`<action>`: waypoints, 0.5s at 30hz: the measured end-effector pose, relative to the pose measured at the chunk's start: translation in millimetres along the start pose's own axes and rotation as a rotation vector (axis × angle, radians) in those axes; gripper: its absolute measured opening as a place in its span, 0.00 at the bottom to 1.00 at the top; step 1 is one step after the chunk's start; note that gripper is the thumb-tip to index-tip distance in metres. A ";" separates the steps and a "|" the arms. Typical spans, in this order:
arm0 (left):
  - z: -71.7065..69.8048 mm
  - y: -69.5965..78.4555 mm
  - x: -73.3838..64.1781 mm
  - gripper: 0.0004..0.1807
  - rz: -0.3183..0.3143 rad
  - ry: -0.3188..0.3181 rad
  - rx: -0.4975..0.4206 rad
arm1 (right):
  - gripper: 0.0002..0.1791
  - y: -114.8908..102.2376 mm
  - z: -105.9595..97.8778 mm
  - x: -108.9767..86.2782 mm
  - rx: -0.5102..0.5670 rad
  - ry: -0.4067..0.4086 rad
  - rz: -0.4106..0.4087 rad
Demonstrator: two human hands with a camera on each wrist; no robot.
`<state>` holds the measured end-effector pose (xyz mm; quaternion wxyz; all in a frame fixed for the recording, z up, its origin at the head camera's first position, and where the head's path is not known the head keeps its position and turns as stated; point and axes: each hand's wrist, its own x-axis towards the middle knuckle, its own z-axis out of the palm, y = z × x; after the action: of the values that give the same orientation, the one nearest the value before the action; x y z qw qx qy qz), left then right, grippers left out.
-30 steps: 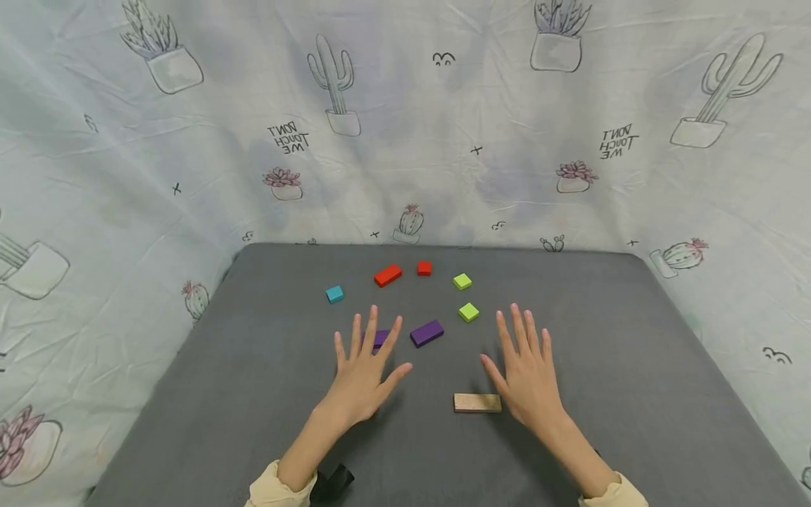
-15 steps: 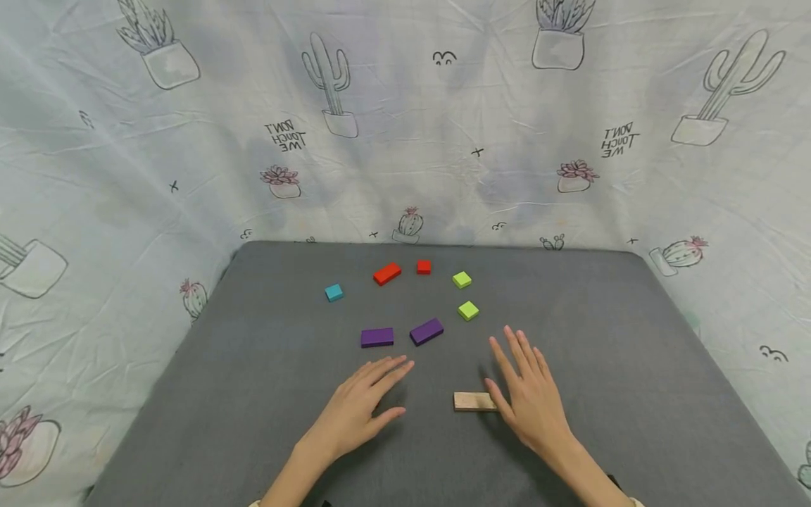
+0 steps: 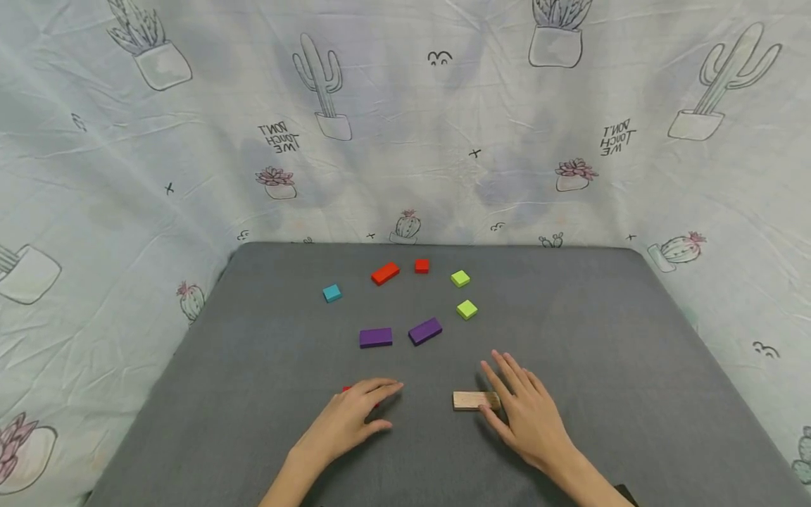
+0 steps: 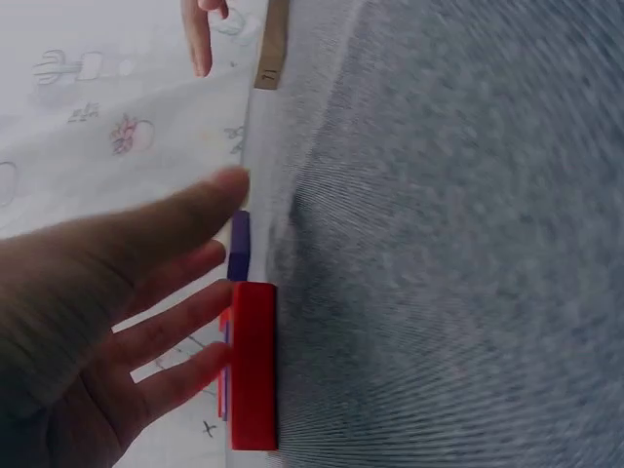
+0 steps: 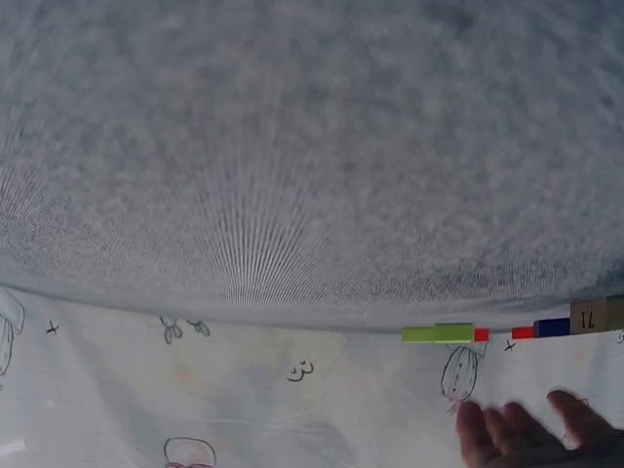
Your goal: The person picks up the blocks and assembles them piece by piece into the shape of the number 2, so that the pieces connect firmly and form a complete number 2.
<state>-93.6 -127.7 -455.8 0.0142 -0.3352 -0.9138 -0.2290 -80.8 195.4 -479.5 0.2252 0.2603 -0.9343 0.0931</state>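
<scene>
My left hand (image 3: 347, 417) reaches over a red block (image 4: 253, 366), which it mostly hides in the head view. Its fingers are extended and loosely spread, with nothing between them and the thumb. In the left wrist view the fingertips are close to the block; whether they touch it I cannot tell. My right hand (image 3: 527, 421) is over the right end of a plain wooden block (image 3: 467, 401), its fingers nearly straight and its thumb apart. The thumb tip overlaps the wooden block's edge in the head view, and contact is unclear. Dark printed marks show on that block's end (image 4: 269, 78).
Farther back on the grey table (image 3: 589, 317) lie two purple blocks (image 3: 376, 338), two lime-green blocks (image 3: 467, 310), a long red block (image 3: 385, 273), a small red block (image 3: 422, 266) and a blue block (image 3: 332, 293). A cactus-print cloth (image 3: 405, 162) hangs behind the table.
Both hands have drawn back toward the person and lowered. The left hand has uncovered a purple block and part of the near red block; the right has come left over the wooden block.
</scene>
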 end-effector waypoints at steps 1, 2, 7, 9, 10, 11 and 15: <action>0.3 -0.7 0.4 0.31 -0.003 -0.005 0.007 | 0.35 -0.1 -1.2 -0.2 0.006 -0.024 0.000; 0.5 -1.6 1.0 0.31 -0.007 -0.008 0.016 | 0.35 -0.3 -2.7 -0.3 0.011 -0.055 0.003; 0.4 -7.5 3.1 0.32 -0.083 -0.016 0.042 | 0.37 -2.6 -12.3 1.0 0.089 -0.271 0.065; 0.0 -10.6 2.8 0.31 -0.117 -0.018 0.051 | 0.38 -2.7 -15.7 2.4 0.122 -0.339 0.083; -0.3 -12.2 2.6 0.31 -0.130 -0.019 0.054 | 0.39 -2.7 -16.9 3.2 0.135 -0.362 0.085; -1.0 -13.6 2.5 0.30 -0.138 -0.020 0.050 | 0.39 -2.3 -17.9 4.0 0.145 -0.377 0.084; -4.3 -19.9 3.3 0.24 -0.139 -0.039 0.015 | 0.41 -0.8 -19.8 7.0 0.167 -0.396 0.071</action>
<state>-109.0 -140.9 -459.5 -0.0171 -0.2751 -0.9367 -0.2160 -78.3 197.3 -458.7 0.0115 0.2582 -0.9579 0.1252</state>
